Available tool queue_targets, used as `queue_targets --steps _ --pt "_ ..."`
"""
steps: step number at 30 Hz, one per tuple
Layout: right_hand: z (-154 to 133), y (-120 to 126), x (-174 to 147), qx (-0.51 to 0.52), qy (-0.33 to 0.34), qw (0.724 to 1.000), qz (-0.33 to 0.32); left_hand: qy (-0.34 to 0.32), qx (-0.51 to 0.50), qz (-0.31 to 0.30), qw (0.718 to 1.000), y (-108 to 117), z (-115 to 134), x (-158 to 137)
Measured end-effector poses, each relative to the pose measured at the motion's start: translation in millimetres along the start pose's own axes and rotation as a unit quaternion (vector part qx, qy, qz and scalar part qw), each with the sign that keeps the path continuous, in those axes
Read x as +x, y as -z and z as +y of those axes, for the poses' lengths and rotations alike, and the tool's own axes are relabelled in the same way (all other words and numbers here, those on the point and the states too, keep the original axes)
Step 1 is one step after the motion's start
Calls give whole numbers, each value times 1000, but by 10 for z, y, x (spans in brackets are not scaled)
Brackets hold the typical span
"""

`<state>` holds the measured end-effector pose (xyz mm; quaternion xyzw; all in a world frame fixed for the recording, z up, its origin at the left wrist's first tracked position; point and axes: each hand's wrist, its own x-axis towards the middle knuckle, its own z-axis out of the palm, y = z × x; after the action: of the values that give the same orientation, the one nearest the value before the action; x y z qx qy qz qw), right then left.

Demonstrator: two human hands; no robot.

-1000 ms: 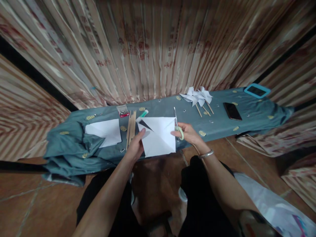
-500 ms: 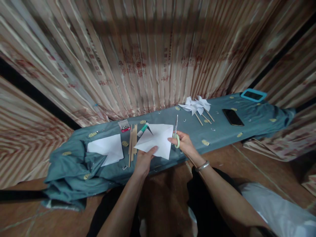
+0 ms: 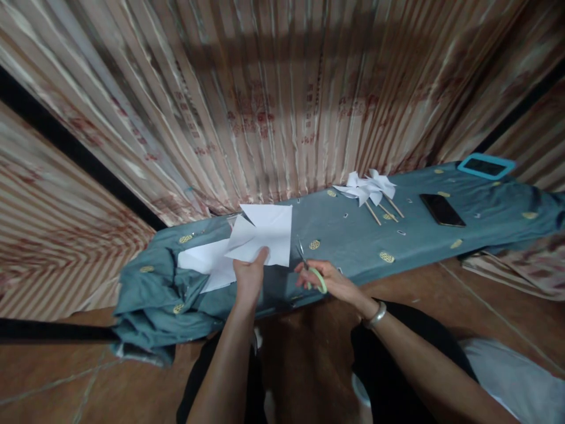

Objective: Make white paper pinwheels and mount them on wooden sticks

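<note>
My left hand (image 3: 251,273) pinches the lower edge of a white sheet of paper (image 3: 272,231), thumb on top. A slit runs into the sheet from its upper left corner. To the right of the paper, and apart from it, my right hand (image 3: 318,278) grips a pair of scissors (image 3: 316,279) with pale green handles; the blades point up and away. More white paper (image 3: 200,259) lies on the cloth to the left, partly behind the held sheet. The wooden sticks and the glue tube are hidden under the held sheet.
A teal cloth (image 3: 353,235) with yellow prints covers the long narrow surface. Several white paper pinwheels (image 3: 364,189) on sticks lie toward the back right. Beyond them are a black phone (image 3: 442,210) and a blue-framed tablet (image 3: 486,166). A pleated curtain (image 3: 265,106) hangs behind.
The sheet in my left hand has moved left and up, turned, and now covers the sticks. My right hand with the scissors has drawn away from the sheet's edge. The whole view has shifted slightly.
</note>
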<state>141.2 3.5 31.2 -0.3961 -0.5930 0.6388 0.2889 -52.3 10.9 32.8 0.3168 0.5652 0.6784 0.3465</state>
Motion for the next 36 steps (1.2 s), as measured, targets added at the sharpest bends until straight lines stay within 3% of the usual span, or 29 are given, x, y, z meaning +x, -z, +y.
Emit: queue_targets --steps 3,6,36 --pt "45 -109 -59 -31 -10 996 -78 -5 6 15 1000 29 21 44" --pt "74 -170 -73 -41 -7 993 -106 -7 6 13 1000 19 31 34" --pt "89 -145 -22 -13 -3 994 -111 -44 -2 -17 999 -58 36 -47"
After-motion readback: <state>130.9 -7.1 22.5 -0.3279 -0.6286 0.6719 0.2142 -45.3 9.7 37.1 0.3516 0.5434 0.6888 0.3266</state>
